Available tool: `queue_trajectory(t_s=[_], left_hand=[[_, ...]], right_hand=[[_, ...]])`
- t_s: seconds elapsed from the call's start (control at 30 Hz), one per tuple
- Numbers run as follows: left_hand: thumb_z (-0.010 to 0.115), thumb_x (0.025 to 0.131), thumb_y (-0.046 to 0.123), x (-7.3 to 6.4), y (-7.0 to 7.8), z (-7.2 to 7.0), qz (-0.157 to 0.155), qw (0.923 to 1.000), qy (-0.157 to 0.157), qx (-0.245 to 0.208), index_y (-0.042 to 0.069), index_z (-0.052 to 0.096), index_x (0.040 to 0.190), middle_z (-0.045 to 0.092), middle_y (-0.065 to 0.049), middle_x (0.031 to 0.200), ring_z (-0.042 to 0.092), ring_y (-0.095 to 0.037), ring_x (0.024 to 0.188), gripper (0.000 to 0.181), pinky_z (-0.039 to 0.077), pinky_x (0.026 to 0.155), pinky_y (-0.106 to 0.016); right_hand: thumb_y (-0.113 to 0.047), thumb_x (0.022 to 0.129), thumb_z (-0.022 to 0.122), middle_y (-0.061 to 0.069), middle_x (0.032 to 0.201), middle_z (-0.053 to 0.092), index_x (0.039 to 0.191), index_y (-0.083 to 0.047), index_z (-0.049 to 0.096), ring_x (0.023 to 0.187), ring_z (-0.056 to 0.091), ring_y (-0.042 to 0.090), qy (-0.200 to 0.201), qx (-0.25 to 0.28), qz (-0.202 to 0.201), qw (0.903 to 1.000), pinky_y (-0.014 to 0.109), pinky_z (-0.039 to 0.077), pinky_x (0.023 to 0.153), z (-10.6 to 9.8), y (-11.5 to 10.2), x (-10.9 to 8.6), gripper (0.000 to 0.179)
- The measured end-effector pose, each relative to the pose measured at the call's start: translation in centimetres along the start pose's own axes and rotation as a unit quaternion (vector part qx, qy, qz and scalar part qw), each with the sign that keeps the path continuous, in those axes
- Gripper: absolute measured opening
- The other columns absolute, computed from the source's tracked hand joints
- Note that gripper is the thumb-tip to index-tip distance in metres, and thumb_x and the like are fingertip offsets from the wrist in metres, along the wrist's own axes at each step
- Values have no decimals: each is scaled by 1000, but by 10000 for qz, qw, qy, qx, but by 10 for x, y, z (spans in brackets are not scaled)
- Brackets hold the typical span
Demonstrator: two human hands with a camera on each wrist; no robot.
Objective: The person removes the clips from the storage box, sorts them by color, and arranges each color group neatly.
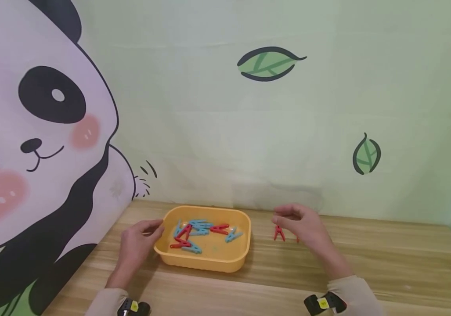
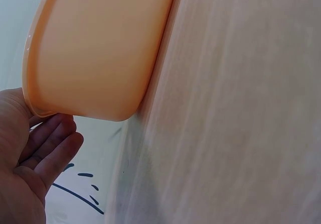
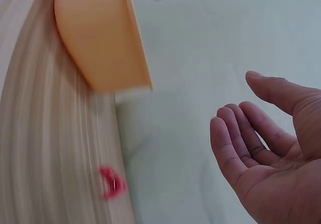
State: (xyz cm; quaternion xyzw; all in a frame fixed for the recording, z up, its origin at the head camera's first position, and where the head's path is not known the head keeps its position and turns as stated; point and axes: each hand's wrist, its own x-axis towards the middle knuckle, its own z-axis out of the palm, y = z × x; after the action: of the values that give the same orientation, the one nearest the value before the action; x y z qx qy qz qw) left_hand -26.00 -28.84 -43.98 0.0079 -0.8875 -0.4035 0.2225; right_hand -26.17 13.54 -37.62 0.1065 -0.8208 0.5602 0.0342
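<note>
A yellow plastic basin (image 1: 205,263) stands on the wooden table, with several red clothespins (image 1: 183,231) and blue clothespins (image 1: 200,226) lying in it. At its left rim, my left hand (image 1: 140,241) holds the edge; the left wrist view shows curled fingers (image 2: 55,138) by the rim's corner, the thumb partly hidden. To the right of the basin my right hand (image 1: 300,221) hovers, thumb and fingers apart and nothing between them. Below its fingers a red clothespin (image 1: 279,233) stands on the table. A second red piece (image 1: 298,239) is mostly hidden behind that hand.
The wooden table (image 1: 399,259) extends to the right and toward me. Behind it hangs a pale green backdrop (image 1: 193,109) with printed leaves, and a large printed panda (image 1: 95,188) fills the left side. Both wrists carry small black cameras (image 1: 324,303).
</note>
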Motion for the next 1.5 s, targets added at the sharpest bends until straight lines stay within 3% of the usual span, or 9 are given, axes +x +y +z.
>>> queue_trajectory(t_s=[0.33, 0.5, 0.67, 0.9, 1.17, 1.5], left_hand=[[79, 97, 6, 0, 0, 0, 105, 9999, 69, -59, -4, 77, 121, 77, -20, 113, 75, -35, 104, 26, 63, 89, -43], [79, 97, 7, 0, -1, 0, 33, 10000, 32, -86, -3, 77, 122, 77, -19, 115, 74, -34, 105, 27, 62, 90, -42], [79, 97, 8, 0, -1, 2, -81, 9999, -14, -73, -2, 77, 123, 77, -19, 116, 74, -34, 106, 27, 62, 91, -42], [78, 98, 8, -1, 1, 0, -167, 9998, -55, -47, -2, 76, 124, 76, -19, 118, 74, -35, 109, 28, 61, 92, -43], [78, 97, 7, -1, 2, -1, -193, 9998, -31, -51, -2, 76, 124, 76, -19, 118, 73, -35, 109, 28, 61, 92, -43], [78, 97, 8, 1, -1, 0, -197, 9998, -53, -51, -2, 76, 124, 77, -19, 118, 73, -35, 110, 28, 61, 93, -43]], right_hand=[[-19, 96, 82, 4, 108, 76, 116, -4, 75, 103, 71, 23, -587, 143, -386, 9974, 37, 62, 89, 58, -24, 21, 26], [-12, 96, 81, 5, 106, 75, 115, -1, 74, 100, 71, 24, -924, 74, -650, 9936, 35, 62, 86, 81, -22, 33, 23], [-9, 95, 81, 4, 101, 75, 112, -1, 74, 93, 70, 20, -1104, -314, -856, 9897, 31, 62, 82, 99, -9, 46, 20], [-7, 94, 81, 11, 105, 74, 112, 1, 74, 94, 68, 19, -1359, -701, -826, 9848, 37, 61, 87, 118, -6, 57, 21], [-7, 93, 83, 7, 101, 73, 112, 3, 73, 92, 67, 18, -1667, -1072, -826, 9767, 37, 60, 88, 133, -13, 66, 24], [-9, 93, 83, 11, 110, 73, 115, 2, 73, 104, 67, 26, -1678, -1531, -648, 9717, 44, 58, 98, 141, -9, 76, 27]])
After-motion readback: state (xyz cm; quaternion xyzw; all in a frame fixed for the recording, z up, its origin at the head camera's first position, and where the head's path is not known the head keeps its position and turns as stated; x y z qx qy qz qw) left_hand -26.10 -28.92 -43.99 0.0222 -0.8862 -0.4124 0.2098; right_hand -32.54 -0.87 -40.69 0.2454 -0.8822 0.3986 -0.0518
